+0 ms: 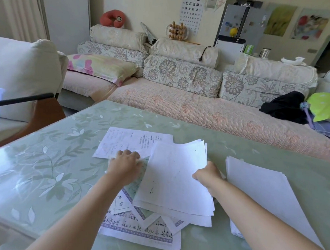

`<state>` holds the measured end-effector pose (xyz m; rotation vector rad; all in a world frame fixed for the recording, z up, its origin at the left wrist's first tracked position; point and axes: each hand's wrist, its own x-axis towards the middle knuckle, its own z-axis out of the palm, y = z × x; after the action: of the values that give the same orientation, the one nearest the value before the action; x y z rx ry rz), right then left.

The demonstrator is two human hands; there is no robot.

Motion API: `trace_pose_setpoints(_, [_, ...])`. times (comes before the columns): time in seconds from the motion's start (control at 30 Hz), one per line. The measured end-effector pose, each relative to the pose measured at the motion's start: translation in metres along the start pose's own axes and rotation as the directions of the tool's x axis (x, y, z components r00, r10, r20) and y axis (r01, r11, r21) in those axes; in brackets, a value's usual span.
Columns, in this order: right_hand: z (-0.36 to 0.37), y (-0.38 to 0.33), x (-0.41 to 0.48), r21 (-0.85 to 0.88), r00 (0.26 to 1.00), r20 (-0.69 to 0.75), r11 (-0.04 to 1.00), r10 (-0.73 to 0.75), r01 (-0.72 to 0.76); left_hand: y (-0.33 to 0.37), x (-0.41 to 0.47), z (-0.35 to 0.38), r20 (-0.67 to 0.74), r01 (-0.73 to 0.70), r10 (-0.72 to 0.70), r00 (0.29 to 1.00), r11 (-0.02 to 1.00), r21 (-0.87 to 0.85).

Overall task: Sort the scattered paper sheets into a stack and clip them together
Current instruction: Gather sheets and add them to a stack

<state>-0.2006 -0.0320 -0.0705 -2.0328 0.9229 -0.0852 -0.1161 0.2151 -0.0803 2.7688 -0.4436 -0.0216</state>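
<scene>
Left hand [126,164] touches, right hand [207,175] grips loose sheets [176,180] beside 1 stack [263,190].

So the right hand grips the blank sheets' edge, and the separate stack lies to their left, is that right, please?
Not quite: in the head view the separate stack lies to their right, not left. The right hand does grip the edge of the blank sheets.

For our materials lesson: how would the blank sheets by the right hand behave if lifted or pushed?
Probably floppy: the blank sheets look thin. Likely to slide and fan apart: the table is glossy, their edges staggered.
</scene>
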Motion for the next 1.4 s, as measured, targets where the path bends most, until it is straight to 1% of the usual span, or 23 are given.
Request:
trace_pose_setpoints(0.07, [0.001, 0.000, 0.000, 0.014, 1.000, 0.015, 1.000, -0.009, 0.009, -0.009, 0.006, 0.002, 0.054, 0.060, -0.065, 0.996, 0.994, 0.095])
trace_pose_setpoints(0.13, [0.001, 0.000, 0.000, 0.032, 0.999, 0.045, 0.999, -0.022, 0.021, -0.014, 0.013, 0.002, 0.085, 0.056, -0.070, 0.994, 0.986, 0.156])
trace_pose_setpoints(0.2, [-0.001, 0.000, 0.001, 0.038, 0.997, 0.064, 0.998, -0.042, 0.040, -0.013, 0.019, -0.004, 0.083, 0.054, -0.072, 0.994, 0.978, 0.202])
trace_pose_setpoints(0.3, [-0.004, 0.000, 0.002, 0.042, 0.997, 0.030, 0.997, -0.066, 0.065, -0.009, 0.026, -0.013, 0.155, 0.144, -0.156, 0.976, 0.986, 0.085])
trace_pose_setpoints(0.5, [-0.005, 0.003, 0.006, 0.049, 0.994, -0.025, 0.993, -0.106, 0.107, 0.000, 0.020, -0.025, 0.239, 0.111, -0.090, 0.967, 0.991, -0.074])
trace_pose_setpoints(0.57, [-0.005, 0.004, 0.006, 0.033, 0.995, -0.052, 0.996, -0.086, 0.088, -0.001, 0.016, -0.031, 0.225, 0.155, -0.113, 0.968, 0.971, -0.182])
trace_pose_setpoints(0.67, [-0.005, 0.006, 0.002, 0.033, 0.994, -0.082, 0.997, -0.066, 0.069, -0.007, 0.009, -0.036, 0.143, 0.223, -0.182, 0.973, 0.900, -0.375])
trace_pose_setpoints(0.73, [-0.006, 0.008, 0.000, 0.056, 0.992, -0.105, 0.996, -0.066, 0.072, -0.010, 0.004, -0.037, 0.069, 0.227, -0.219, 0.973, 0.871, -0.435])
trace_pose_setpoints(0.77, [-0.006, 0.008, 0.000, 0.070, 0.991, -0.116, 0.994, -0.071, 0.080, -0.012, 0.001, -0.038, 0.062, 0.225, -0.220, 0.973, 0.877, -0.425])
trace_pose_setpoints(0.8, [-0.006, 0.009, -0.001, 0.091, 0.989, -0.120, 0.991, -0.084, 0.095, -0.013, -0.003, -0.039, 0.102, 0.231, -0.207, 0.973, 0.894, -0.384])
trace_pose_setpoints(0.83, [-0.007, 0.008, -0.003, 0.118, 0.989, -0.110, 0.987, -0.095, 0.108, -0.015, -0.006, -0.038, 0.201, 0.247, -0.186, 0.962, 0.906, -0.344])
trace_pose_setpoints(0.87, [-0.008, 0.007, -0.006, 0.139, 0.990, -0.093, 0.983, -0.104, 0.116, -0.017, -0.010, -0.036, 0.342, 0.290, -0.169, 0.924, 0.892, -0.345])
trace_pose_setpoints(0.9, [-0.008, 0.006, -0.009, 0.159, 0.991, -0.076, 0.979, -0.113, 0.124, -0.018, -0.015, -0.035, 0.488, 0.365, -0.144, 0.861, 0.843, -0.395])
trace_pose_setpoints(0.93, [-0.008, 0.005, -0.012, 0.171, 0.991, -0.055, 0.977, -0.122, 0.130, -0.019, -0.020, -0.034, 0.576, 0.433, -0.106, 0.811, 0.771, -0.467])
trace_pose_setpoints(1.0, [-0.005, 0.005, -0.017, 0.172, 0.991, 0.000, 0.977, -0.131, 0.129, -0.019, -0.023, -0.031, 0.610, 0.500, -0.046, 0.791, 0.623, -0.602])
trace_pose_setpoints(1.07, [-0.002, 0.006, -0.023, 0.146, 0.985, 0.068, 0.978, -0.161, 0.150, -0.014, -0.025, -0.030, 0.589, 0.514, -0.025, 0.808, 0.521, -0.682])
trace_pose_setpoints(1.1, [0.001, 0.007, -0.025, 0.140, 0.979, 0.099, 0.977, -0.176, 0.162, -0.010, -0.026, -0.031, 0.559, 0.489, -0.034, 0.828, 0.530, -0.693])
trace_pose_setpoints(1.2, [0.005, 0.008, -0.026, 0.149, 0.971, 0.150, 0.975, -0.187, 0.164, 0.000, -0.027, -0.031, 0.419, 0.367, -0.110, 0.901, 0.707, -0.604])
trace_pose_setpoints(1.23, [0.006, 0.008, -0.024, 0.149, 0.973, 0.148, 0.976, -0.178, 0.156, 0.002, -0.026, -0.031, 0.362, 0.332, -0.127, 0.923, 0.736, -0.589])
trace_pose_setpoints(1.27, [0.006, 0.007, -0.023, 0.148, 0.974, 0.140, 0.977, -0.177, 0.156, 0.003, -0.026, -0.032, 0.301, 0.300, -0.137, 0.944, 0.739, -0.604])
trace_pose_setpoints(1.3, [0.003, 0.005, -0.021, 0.136, 0.981, 0.113, 0.980, -0.160, 0.145, 0.002, -0.025, -0.033, 0.246, 0.268, -0.140, 0.959, 0.724, -0.635])
trace_pose_setpoints(1.33, [0.000, 0.003, -0.020, 0.123, 0.986, 0.066, 0.982, -0.152, 0.143, -0.002, -0.022, -0.033, 0.204, 0.242, -0.138, 0.969, 0.686, -0.686])
trace_pose_setpoints(1.4, [-0.008, -0.002, -0.016, 0.191, 0.990, 0.002, 0.972, -0.141, 0.138, -0.011, -0.016, -0.031, 0.192, 0.231, -0.128, 0.973, 0.551, -0.802])
